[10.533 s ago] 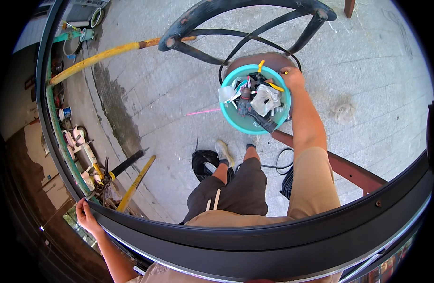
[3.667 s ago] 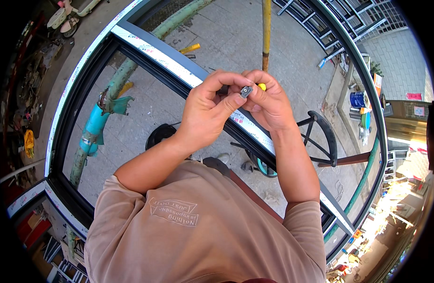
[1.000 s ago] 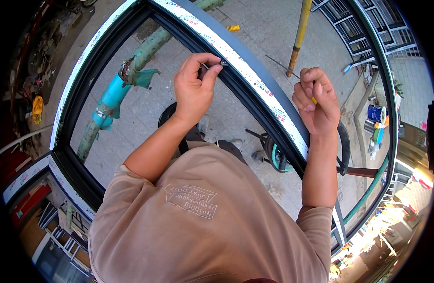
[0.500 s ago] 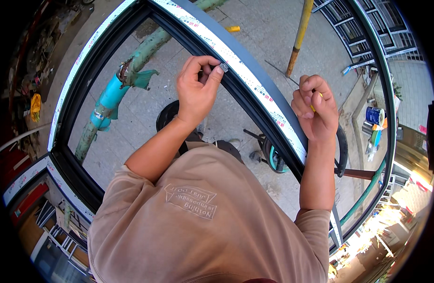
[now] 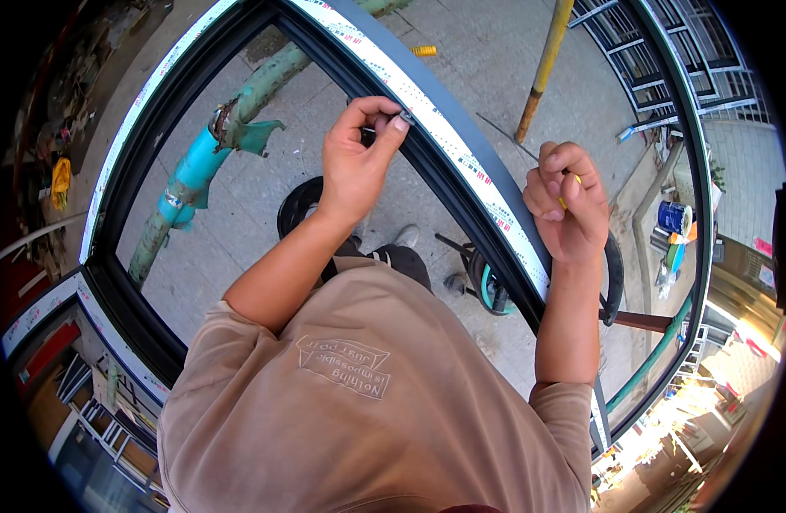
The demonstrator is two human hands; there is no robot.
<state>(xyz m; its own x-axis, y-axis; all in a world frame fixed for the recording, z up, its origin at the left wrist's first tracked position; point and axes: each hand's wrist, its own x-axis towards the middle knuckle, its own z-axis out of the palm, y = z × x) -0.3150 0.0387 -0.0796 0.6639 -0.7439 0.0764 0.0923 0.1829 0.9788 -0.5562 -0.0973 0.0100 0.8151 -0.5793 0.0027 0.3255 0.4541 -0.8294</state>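
Observation:
Between the thumb and forefinger of my left hand (image 5: 359, 158) is a small grey metal piece (image 5: 406, 116), pinched at the inner edge of a window frame (image 5: 461, 201). The frame is black, with white printed protective film along its face. My right hand (image 5: 568, 201) is raised beside the frame's right part, its fingers curled round a screwdriver (image 5: 565, 203). Only a bit of yellow handle shows between the fingers; a long thin dark shaft seems to point up and left from them. Most of the handle is hidden.
Under the frame runs a rusty pipe with turquoise wrapping (image 5: 192, 167). A yellow pole (image 5: 542, 77) stands beyond it. A yellow coiled piece (image 5: 423, 51) lies on the paving. Dark metal frames (image 5: 666, 60) and a blue can (image 5: 675, 217) are at the right.
My right hand has shifted slightly left and down with the screwdriver. My left hand stays at the frame's edge, still pinching the small metal piece. The view has moved a little.

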